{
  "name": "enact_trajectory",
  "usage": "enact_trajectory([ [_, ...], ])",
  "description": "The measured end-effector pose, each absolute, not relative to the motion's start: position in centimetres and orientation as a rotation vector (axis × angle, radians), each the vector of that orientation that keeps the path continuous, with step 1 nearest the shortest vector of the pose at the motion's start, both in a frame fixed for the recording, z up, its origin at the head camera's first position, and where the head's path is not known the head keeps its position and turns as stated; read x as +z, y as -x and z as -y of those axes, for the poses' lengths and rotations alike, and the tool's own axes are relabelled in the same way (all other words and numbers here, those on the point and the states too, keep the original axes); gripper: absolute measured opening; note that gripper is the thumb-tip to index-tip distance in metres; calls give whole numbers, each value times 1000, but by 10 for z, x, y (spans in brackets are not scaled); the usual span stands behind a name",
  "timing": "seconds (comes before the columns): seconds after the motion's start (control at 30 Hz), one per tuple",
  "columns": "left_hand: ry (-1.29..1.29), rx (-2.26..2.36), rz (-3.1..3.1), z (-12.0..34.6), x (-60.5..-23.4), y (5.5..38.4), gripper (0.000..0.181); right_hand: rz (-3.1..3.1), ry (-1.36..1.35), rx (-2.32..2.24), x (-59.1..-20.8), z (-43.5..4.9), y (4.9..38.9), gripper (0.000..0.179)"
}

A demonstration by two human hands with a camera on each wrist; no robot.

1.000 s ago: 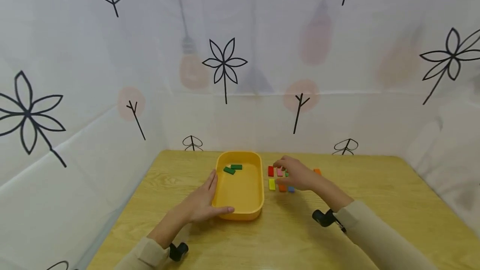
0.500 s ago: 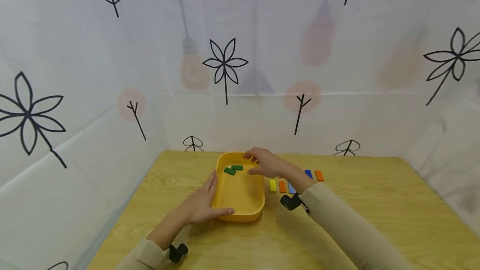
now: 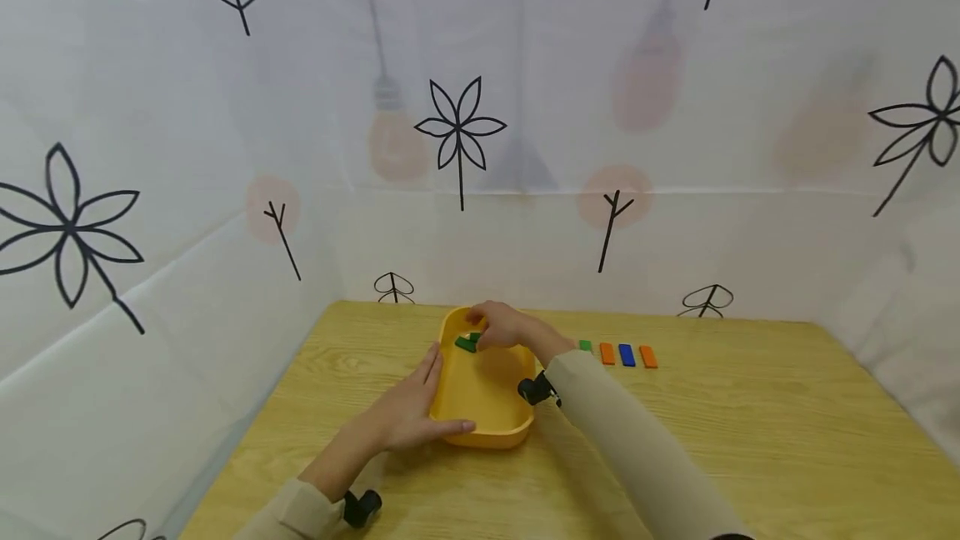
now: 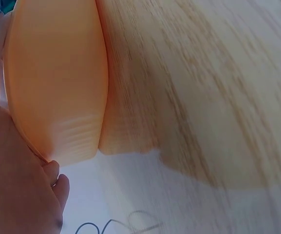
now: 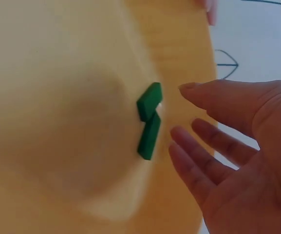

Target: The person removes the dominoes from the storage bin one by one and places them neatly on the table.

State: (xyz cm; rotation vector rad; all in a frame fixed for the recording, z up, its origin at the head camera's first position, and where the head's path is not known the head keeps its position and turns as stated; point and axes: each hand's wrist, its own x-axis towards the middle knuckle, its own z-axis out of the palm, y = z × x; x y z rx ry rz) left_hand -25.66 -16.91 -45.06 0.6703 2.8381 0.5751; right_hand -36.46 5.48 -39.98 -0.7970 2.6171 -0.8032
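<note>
A yellow plastic tray point(image 3: 480, 390) stands on the table with two small green domino-like blocks point(image 3: 466, 344) at its far left end. My left hand point(image 3: 401, 411) holds the tray's near left corner, fingers along the left side and thumb over the near rim. Inside the far end hovers my right hand point(image 3: 502, 325), right beside the green blocks. The right wrist view shows its thumb and fingers apart, with nothing between them, and the blocks point(image 5: 150, 117) in front of the fingertips. In the left wrist view the tray's outer wall point(image 4: 57, 83) fills the left side.
On the wooden table point(image 3: 720, 440), right of the tray, lies a row of blocks: a light green one point(image 3: 585, 346), an orange one point(image 3: 607, 354), a blue one point(image 3: 627, 355) and another orange one point(image 3: 648, 357). The right sleeve point(image 3: 637, 440) hides the area beside the tray. Patterned white cloth point(image 3: 525, 248) hangs behind.
My right hand has moved left from above the loose blocks on the table, over the rim and into the tray by the green blocks. The left hand stays at the tray's corner.
</note>
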Motion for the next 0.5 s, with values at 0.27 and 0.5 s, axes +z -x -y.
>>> enact_trajectory([
  [0.27, -706, 560, -2850, 167, -449, 256, 124, -2636, 755, -667, -416, -45, 373, 52],
  [0.5, -680, 554, -2853, 170, -452, 257, 123, -2641, 789, -680, -423, -38, 376, 49],
])
